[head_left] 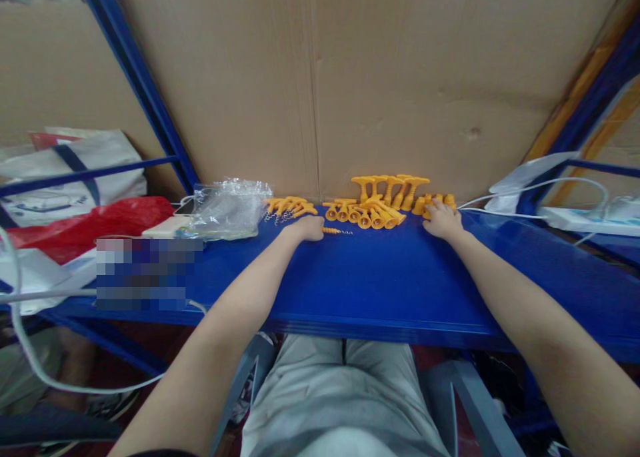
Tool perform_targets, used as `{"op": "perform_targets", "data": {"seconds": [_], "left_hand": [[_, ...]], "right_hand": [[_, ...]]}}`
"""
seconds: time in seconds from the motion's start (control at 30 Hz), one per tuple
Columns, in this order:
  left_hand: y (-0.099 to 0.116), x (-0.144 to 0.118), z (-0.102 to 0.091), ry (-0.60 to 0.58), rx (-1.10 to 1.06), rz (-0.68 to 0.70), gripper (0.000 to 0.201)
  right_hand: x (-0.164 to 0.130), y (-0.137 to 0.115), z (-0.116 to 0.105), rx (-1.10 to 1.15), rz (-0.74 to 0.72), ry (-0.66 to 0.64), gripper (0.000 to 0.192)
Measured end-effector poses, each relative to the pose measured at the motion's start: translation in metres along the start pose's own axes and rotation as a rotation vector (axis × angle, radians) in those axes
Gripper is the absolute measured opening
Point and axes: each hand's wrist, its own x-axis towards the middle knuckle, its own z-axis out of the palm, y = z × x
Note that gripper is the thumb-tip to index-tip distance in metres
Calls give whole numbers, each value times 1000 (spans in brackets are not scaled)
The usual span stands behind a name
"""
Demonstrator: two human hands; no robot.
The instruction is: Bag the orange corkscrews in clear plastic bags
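Note:
My left hand (311, 228) is closed around a corkscrew (331, 230); its orange shaft and wire spiral point right, and its handle is hidden in my fist. Several more orange corkscrews (290, 207) lie just behind that hand, spirals towards me. My right hand (444, 221) reaches among short orange sleeves (419, 205) at the back right, its fingers apart and touching them. Between the hands, orange T-handled pieces with flared hollow ends (377, 221) lie in a row. Behind these, several orange T-handled pieces (390, 187) stand upright.
The blue table (370, 284) ends at a cardboard wall (320, 84). Clear plastic bags (227, 210) lie at the left, beside a red bag (110, 220). A white power strip (595, 220) and cables are at the right. A co-worker's leg (75, 360) shows at the lower left.

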Motion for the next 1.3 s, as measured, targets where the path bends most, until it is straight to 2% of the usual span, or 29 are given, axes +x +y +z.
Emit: {"op": "perform_targets", "data": {"seconds": [0.1,0.27,0.47,0.63,0.77,0.87,0.97,1.03,1.13,1.3], "left_hand": [[2,2,1,-20,7,12,42],[0,5,3,-15,13,1,45],[3,2,3,-19,29,-3,45],[3,3,4,-14,33,-7,45],[1,6,6,3,24,3,46],[1,8,8,11,18,7,45],[1,8,8,16,15,11,45],[1,8,9,15,16,17,45],[1,8,9,12,16,18,46],[1,8,8,18,16,17,47]], "right_hand": [[1,-1,1,-26,2,-54,51],[-1,-7,-4,21,41,24,53],[4,-9,-8,161,68,99,45],[7,-10,-6,389,113,7,45],[7,-13,-1,690,146,-118,53],[7,-14,7,833,87,-245,45],[10,-14,14,780,-48,-276,30],[11,-14,18,730,-160,-268,26],[14,-14,23,650,-261,-249,29],[16,-12,31,531,-314,-253,46]]}}
